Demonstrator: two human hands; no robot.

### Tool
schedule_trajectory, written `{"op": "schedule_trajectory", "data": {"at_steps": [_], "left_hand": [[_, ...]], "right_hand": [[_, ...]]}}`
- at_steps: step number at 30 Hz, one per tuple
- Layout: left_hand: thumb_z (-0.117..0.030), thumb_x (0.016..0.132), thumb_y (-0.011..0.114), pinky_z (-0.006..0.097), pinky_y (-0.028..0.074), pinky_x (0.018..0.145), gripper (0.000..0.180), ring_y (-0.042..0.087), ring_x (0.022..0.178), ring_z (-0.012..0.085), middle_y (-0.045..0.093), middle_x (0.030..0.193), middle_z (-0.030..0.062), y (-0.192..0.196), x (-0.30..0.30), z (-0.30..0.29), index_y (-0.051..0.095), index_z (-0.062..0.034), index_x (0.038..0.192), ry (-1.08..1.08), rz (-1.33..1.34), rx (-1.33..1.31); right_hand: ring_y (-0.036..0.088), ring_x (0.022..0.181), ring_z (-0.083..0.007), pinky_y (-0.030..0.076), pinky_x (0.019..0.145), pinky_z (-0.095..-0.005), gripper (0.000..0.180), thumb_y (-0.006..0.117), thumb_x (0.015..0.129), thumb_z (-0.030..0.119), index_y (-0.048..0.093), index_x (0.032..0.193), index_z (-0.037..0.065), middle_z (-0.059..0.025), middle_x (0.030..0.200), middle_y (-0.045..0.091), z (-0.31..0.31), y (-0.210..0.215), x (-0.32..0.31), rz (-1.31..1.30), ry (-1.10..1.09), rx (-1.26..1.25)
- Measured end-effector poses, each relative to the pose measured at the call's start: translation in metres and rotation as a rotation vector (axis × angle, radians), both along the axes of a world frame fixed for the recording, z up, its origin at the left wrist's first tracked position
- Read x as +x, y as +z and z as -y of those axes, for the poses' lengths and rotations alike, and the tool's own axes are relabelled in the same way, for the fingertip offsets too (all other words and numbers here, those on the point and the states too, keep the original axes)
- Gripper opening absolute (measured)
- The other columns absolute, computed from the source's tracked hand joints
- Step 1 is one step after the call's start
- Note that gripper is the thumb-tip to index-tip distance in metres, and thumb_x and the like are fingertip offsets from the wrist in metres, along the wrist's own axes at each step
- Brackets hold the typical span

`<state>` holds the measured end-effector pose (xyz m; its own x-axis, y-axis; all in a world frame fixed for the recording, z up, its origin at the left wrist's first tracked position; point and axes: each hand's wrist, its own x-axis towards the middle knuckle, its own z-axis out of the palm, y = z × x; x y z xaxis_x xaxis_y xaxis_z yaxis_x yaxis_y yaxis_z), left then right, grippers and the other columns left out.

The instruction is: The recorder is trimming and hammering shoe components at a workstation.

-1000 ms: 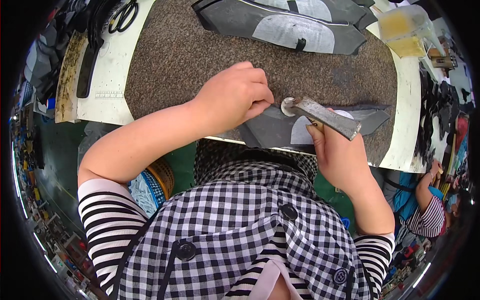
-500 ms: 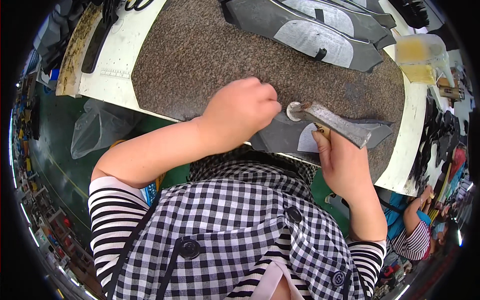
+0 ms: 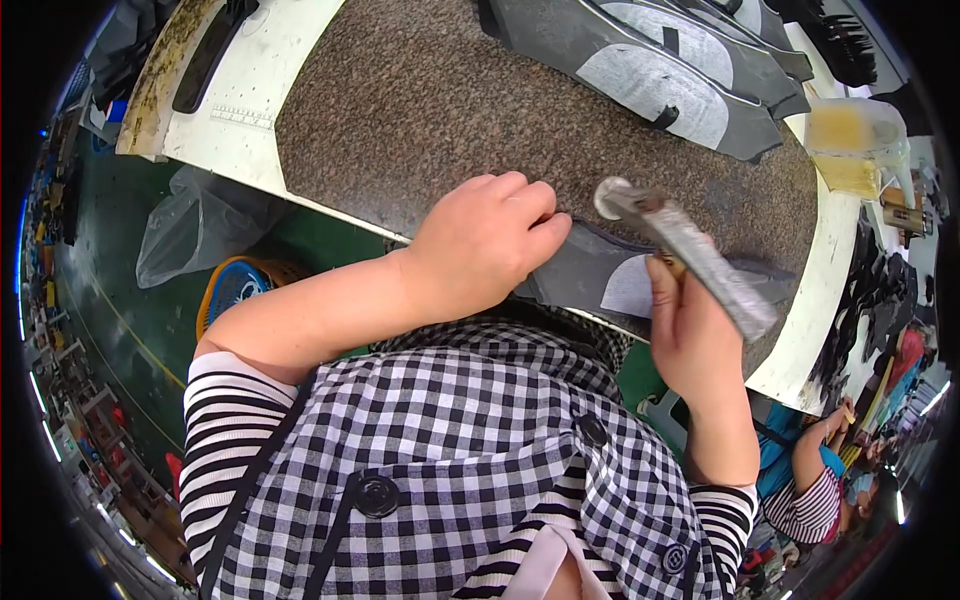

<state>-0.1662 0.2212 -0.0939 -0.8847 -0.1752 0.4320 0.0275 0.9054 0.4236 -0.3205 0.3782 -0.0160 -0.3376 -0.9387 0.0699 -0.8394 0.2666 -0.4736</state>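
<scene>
At the near edge of the brown speckled work surface lies a dark grey leather-like piece (image 3: pixel 575 272) with a pale half-oval patch (image 3: pixel 627 288). My left hand (image 3: pixel 485 245) is closed at the piece's left end, fingers curled and pinched along its far edge; the hand hides that end. In my right hand (image 3: pixel 698 335) is a hammer (image 3: pixel 690 250), gripped by its handle with the thumb upward. The hammer's round face points to the far left, just right of my left fingers, and its metal head is smeared by motion above the piece.
Several similar dark pieces (image 3: pixel 610 65) overlap at the far right of the speckled board (image 3: pixel 410 100). A clear container with yellowish contents (image 3: pixel 855 140) stands beyond the right edge. A ruler strip (image 3: pixel 242 117) lies on the left. Below, a plastic bag (image 3: pixel 200 230) and a basket (image 3: pixel 238 285); a person sits right.
The hammer has lifted off and swung, its tail end coming nearer to me. My left hand stays closed by the piece. The whole view has shifted slightly.
</scene>
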Motion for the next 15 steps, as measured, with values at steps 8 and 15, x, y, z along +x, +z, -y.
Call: {"op": "schedule_trajectory", "data": {"at_steps": [8, 15], "left_hand": [[-0.008, 0.075, 0.064, 0.032, 0.05, 0.061, 0.023, 0.059, 0.076, 0.0235, 0.06, 0.089, 0.0061, -0.002, -0.001, 0.0, 0.065, -0.0056, 0.098, 0.003, 0.014, 0.025], [-0.014, 0.08, 0.065, 0.036, 0.051, 0.075, 0.022, 0.062, 0.091, 0.0285, 0.062, 0.101, 0.0106, 0.01, -0.008, 0.004, 0.065, -0.0066, 0.101, 0.114, -0.039, 0.184]], "right_hand": [[0.063, 0.071, -0.0367, 0.05, 0.059, -0.0405, 0.013, 0.061, 0.09, 0.012, 0.057, 0.1, 0.005, -0.0158, 0.081, 0.062, -0.004, -0.011, 0.0, -0.081, 0.084, 0.037], [0.043, 0.054, -0.0063, 0.036, 0.047, -0.0221, 0.022, 0.051, 0.1, 0.021, 0.055, 0.112, 0.003, 0.0031, 0.07, 0.048, -0.025, -0.009, -0.025, 0.664, -0.426, -0.269]]}}
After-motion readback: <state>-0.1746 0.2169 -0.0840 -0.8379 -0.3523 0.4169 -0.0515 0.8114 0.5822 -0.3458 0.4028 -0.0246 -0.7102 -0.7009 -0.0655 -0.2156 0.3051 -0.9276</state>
